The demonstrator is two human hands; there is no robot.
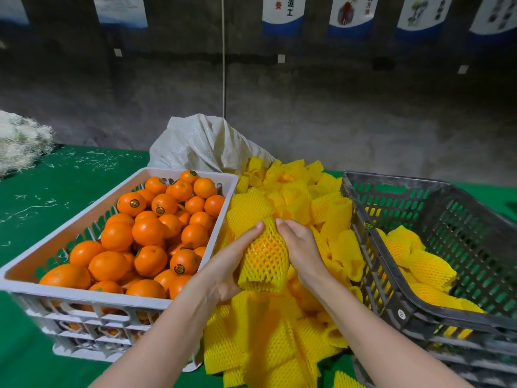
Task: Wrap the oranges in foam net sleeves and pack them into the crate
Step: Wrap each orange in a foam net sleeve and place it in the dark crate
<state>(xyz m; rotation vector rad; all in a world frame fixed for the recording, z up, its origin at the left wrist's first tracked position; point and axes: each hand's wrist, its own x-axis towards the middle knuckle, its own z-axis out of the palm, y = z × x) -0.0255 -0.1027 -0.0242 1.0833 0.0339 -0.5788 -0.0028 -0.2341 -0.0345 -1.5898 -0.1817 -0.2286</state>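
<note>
An orange inside a yellow foam net sleeve (264, 257) is held in the middle, above a heap of loose yellow sleeves (279, 337). My left hand (233, 264) grips its left side and my right hand (300, 249) grips its right side, thumbs near the sleeve's top. The white crate (84, 296) on the left is full of bare oranges (148, 231). A dark grey crate (391, 292) on the right holds a few wrapped oranges (419, 264).
A white woven sack (201, 144) lies behind the sleeve heap. The green table (56, 180) carries scattered pale shreds, with a pile of them (19, 141) at far left. A grey wall with posters stands behind, and a thin cord (223, 57) hangs in front of it.
</note>
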